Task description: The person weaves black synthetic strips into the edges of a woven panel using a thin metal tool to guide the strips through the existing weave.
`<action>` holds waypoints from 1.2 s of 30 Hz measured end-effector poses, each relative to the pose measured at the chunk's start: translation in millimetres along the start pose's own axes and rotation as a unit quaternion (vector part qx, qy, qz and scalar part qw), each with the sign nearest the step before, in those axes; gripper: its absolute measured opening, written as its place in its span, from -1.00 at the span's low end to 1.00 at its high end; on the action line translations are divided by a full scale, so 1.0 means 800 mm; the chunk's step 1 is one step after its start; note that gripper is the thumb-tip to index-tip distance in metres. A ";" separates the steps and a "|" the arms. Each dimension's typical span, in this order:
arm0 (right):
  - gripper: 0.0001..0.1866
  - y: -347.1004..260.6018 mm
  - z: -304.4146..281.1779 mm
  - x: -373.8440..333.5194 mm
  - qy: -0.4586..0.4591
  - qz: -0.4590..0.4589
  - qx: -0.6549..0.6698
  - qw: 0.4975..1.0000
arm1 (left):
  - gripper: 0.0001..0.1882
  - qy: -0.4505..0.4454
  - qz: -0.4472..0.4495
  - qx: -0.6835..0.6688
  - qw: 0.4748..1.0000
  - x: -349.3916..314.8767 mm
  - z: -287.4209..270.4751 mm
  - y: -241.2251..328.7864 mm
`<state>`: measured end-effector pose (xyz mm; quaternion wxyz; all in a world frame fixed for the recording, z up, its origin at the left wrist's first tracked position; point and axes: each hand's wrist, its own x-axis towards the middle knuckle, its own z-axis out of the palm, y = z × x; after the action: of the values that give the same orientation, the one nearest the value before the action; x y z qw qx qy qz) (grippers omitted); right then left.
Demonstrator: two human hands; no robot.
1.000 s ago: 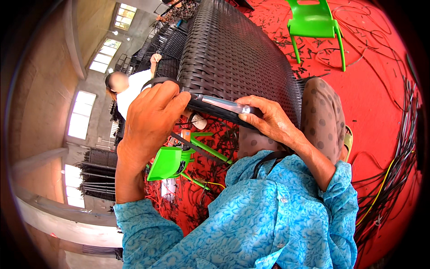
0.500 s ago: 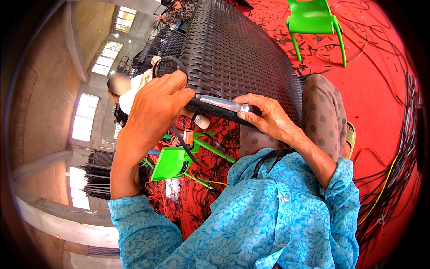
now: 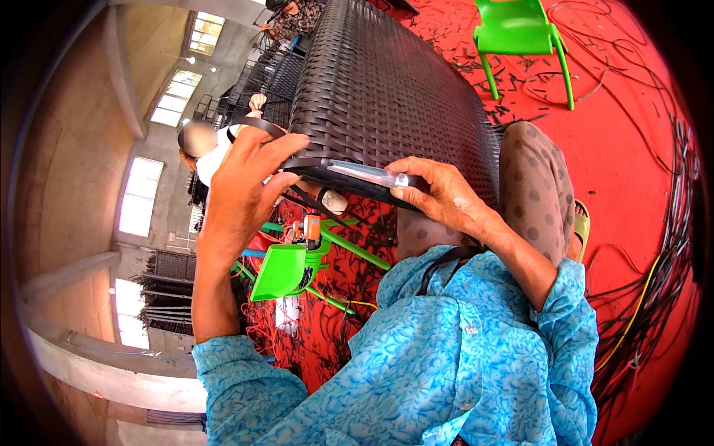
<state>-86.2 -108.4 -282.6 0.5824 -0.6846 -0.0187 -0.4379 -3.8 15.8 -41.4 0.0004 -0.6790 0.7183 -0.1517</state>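
A black woven rattan-style panel (image 3: 394,82) slants away from me, its near edge across my lap. My right hand (image 3: 446,195) is closed on a hand tool with a flat silver blade (image 3: 364,172). The blade lies along the panel's near edge and points left; its handle end is hidden in my palm. At the panel's left corner is my left hand (image 3: 242,175), thumb and forefinger apart beside the edge. A black flat strip (image 3: 256,123) loops above that hand; where it runs behind the fingers is hidden.
A green chair (image 3: 517,33) stands at the far right on the red floor (image 3: 617,163), which is scattered with black scraps. Long black strips (image 3: 662,275) lie at right. Another green chair (image 3: 279,273) with an orange tool (image 3: 306,229) is below left. A person in white (image 3: 212,160) is beyond my left hand.
My left hand has moved slightly left and down, and its pinched fingers have come apart. The strip loop has shifted left. My right hand and the bladed tool have hardly moved.
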 end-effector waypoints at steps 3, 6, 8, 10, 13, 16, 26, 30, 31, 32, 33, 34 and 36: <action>-0.70 -0.010 -0.004 0.001 -0.019 0.043 0.019 0.999 | -0.65 0.036 0.020 -0.002 0.999 -0.008 0.001 -0.007; -0.71 -0.011 -0.004 0.002 -0.023 0.057 0.035 0.998 | -0.65 0.052 0.081 0.019 0.995 -0.011 0.003 -0.026; -0.72 -0.006 0.000 0.002 -0.015 0.043 0.040 0.998 | -0.63 0.053 0.214 0.166 0.961 -0.009 0.002 -0.032; -0.73 -0.004 0.000 0.003 -0.015 0.043 0.058 0.997 | -0.66 0.066 0.225 0.173 0.957 -0.006 0.004 -0.029; -0.73 -0.006 0.000 0.004 -0.014 0.077 0.096 0.992 | -0.65 0.038 0.218 0.173 0.960 -0.003 0.000 -0.025; -0.74 -0.003 0.003 0.005 -0.006 0.110 0.130 0.985 | -0.68 0.049 0.230 0.164 0.958 0.002 0.004 -0.027; -0.81 0.010 -0.014 0.003 -0.015 0.080 0.094 0.992 | -0.70 0.017 0.225 0.132 0.965 0.010 0.015 -0.020; -0.82 0.036 -0.030 -0.026 -0.044 0.129 0.049 0.989 | -0.69 0.022 0.167 0.074 0.983 0.001 0.022 -0.031; -0.83 0.051 -0.037 -0.037 -0.048 0.140 0.041 0.988 | -0.69 0.013 0.128 0.040 0.991 -0.004 0.020 -0.031; -0.86 0.057 -0.037 -0.045 0.000 0.208 0.082 0.975 | -0.69 0.014 0.128 0.037 0.991 -0.004 0.020 -0.033; -0.85 0.059 -0.037 -0.052 0.041 0.222 0.128 0.966 | -0.69 0.006 0.123 0.048 0.991 -0.004 0.020 -0.034; -0.85 0.051 -0.037 -0.053 0.080 0.235 0.176 0.953 | -0.69 -0.004 0.116 0.059 0.991 -0.004 0.019 -0.034; -0.80 0.035 -0.042 -0.039 0.063 0.259 0.227 0.937 | -0.70 -0.010 0.111 0.051 0.992 0.000 0.022 -0.031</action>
<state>-109.8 -129.3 -326.4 0.8152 -0.4866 0.0973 -0.2986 23.8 10.9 -52.9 0.0591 -0.5958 0.7803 -0.1805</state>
